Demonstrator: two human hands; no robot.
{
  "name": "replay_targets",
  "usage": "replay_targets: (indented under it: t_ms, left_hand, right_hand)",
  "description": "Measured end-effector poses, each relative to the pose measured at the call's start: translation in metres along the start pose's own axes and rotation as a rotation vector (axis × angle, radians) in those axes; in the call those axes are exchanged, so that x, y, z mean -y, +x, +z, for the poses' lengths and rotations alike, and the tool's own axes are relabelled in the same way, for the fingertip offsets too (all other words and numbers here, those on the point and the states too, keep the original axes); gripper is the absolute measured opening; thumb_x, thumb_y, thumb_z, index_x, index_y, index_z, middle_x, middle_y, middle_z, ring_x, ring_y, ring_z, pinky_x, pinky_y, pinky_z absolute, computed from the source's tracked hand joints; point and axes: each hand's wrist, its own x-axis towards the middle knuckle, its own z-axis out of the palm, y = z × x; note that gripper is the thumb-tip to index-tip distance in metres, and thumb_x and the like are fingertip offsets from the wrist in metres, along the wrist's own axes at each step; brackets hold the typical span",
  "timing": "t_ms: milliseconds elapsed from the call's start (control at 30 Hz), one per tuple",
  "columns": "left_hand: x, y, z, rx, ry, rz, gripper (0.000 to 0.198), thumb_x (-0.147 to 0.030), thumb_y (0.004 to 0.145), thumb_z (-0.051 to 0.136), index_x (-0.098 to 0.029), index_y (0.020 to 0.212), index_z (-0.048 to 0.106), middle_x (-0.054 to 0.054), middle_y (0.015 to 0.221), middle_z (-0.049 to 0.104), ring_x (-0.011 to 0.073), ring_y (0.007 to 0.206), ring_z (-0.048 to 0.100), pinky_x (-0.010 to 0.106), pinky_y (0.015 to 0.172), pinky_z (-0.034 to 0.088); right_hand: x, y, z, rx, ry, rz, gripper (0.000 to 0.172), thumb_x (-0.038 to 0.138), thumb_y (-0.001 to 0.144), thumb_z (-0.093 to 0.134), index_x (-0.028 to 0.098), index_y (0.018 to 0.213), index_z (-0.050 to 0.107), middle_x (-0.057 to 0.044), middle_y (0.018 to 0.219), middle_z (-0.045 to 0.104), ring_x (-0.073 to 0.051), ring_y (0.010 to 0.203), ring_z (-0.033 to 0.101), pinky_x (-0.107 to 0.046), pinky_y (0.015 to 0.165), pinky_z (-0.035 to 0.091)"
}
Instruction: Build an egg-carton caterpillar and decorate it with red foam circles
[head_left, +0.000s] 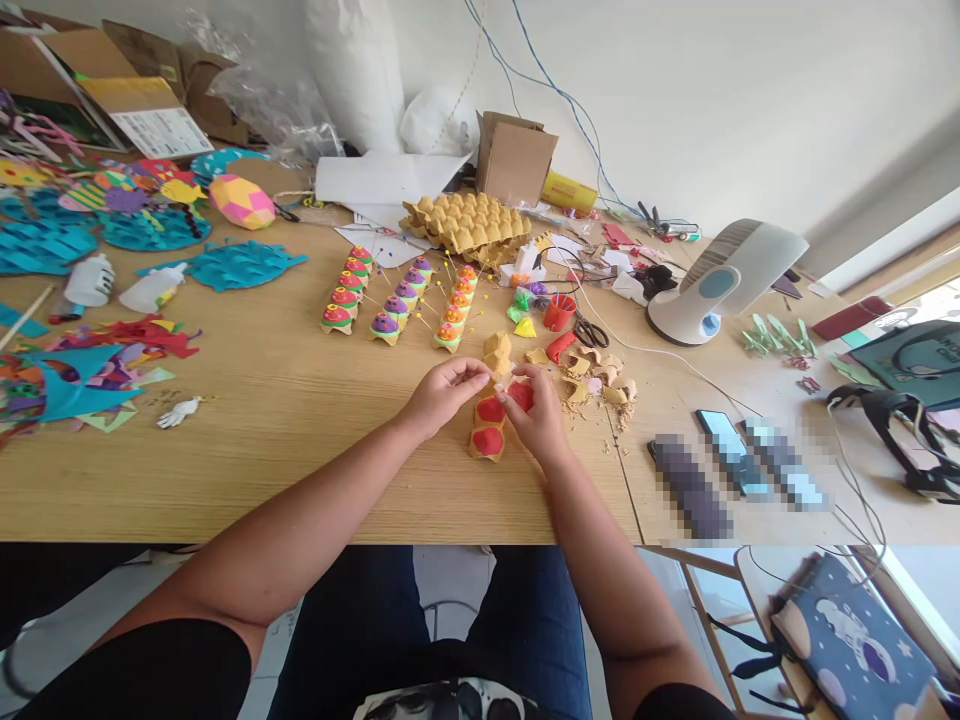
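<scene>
Head | left hand [442, 395], right hand [538, 418] cover carton strip [488, 441] | phones [739, 470] pixelated

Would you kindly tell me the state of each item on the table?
carton strip, partly red, lying flat
left hand, grip pinching the carton strip
right hand, grip pinching the carton strip
cardboard box, flaps open
white bottles, lying on their sides
red cup, upright

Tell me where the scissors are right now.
In the head view, the scissors lie right of centre, beside the red cup, between it and the white fan.
</scene>
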Motion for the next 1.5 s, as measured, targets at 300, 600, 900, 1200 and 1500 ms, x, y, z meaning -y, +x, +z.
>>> replay_targets:
  t_ms: [300, 600, 900, 1200, 1500]
  left_hand:
    - [-0.002, -0.003, 0.001, 0.088, 0.194, 0.102, 0.031, -0.044, 0.092, 0.068, -0.018, 0.107, 0.077, 0.009, 0.106, 0.077, 0.0217, 0.098, 0.07, 0.032, 0.087, 0.054]
    - [-0.001, 0.002, -0.007, 0.182, 0.273, -0.029, 0.038, -0.053, 0.085, 0.075, -0.02, 0.102, 0.082, 0.008, 0.104, 0.076, 0.0224, 0.096, 0.068, 0.034, 0.088, 0.053]
    - [-0.007, 0.001, -0.009, 0.28, 0.222, -0.026, 0.035, -0.054, 0.081, 0.079, -0.023, 0.097, 0.085, 0.007, 0.097, 0.069, 0.0214, 0.095, 0.066, 0.032, 0.083, 0.052]
    - [-0.005, -0.001, -0.004, 0.204, 0.025, -0.129, 0.039, -0.052, 0.077, 0.084, -0.02, 0.1, 0.084, 0.009, 0.104, 0.078, 0.0258, 0.103, 0.069, 0.038, 0.096, 0.052]
    - [-0.001, -0.001, -0.004, 0.097, 0.102, -0.007, 0.044, -0.049, 0.082, 0.08, -0.021, 0.116, 0.081, 0.011, 0.121, 0.074, 0.0273, 0.116, 0.067, 0.04, 0.104, 0.05]
  right_hand:
    - [0.004, -0.001, -0.001, 0.045, 0.051, 0.0, 0.027, 0.034, 0.092, 0.071, 0.024, 0.114, 0.059, -0.007, 0.109, 0.07, -0.021, 0.088, 0.066, -0.037, 0.08, 0.054]
    - [0.011, -0.001, -0.001, 0.141, 0.029, -0.23, 0.039, 0.013, 0.09, 0.061, 0.025, 0.126, 0.052, -0.012, 0.127, 0.063, -0.025, 0.122, 0.061, -0.045, 0.102, 0.053]
    - [0.011, -0.004, -0.002, 0.162, -0.037, -0.196, 0.031, 0.016, 0.094, 0.058, 0.028, 0.122, 0.055, -0.013, 0.142, 0.053, -0.028, 0.135, 0.056, -0.049, 0.105, 0.054]
    - [0.018, -0.003, -0.005, 0.089, 0.064, -0.236, 0.042, 0.014, 0.085, 0.063, 0.026, 0.124, 0.053, -0.014, 0.139, 0.055, -0.029, 0.137, 0.052, -0.048, 0.105, 0.053]
    - [0.008, 0.0, 0.001, 0.043, 0.218, 0.124, 0.025, 0.043, 0.094, 0.067, 0.023, 0.109, 0.064, -0.004, 0.093, 0.07, -0.017, 0.077, 0.062, -0.032, 0.069, 0.053]
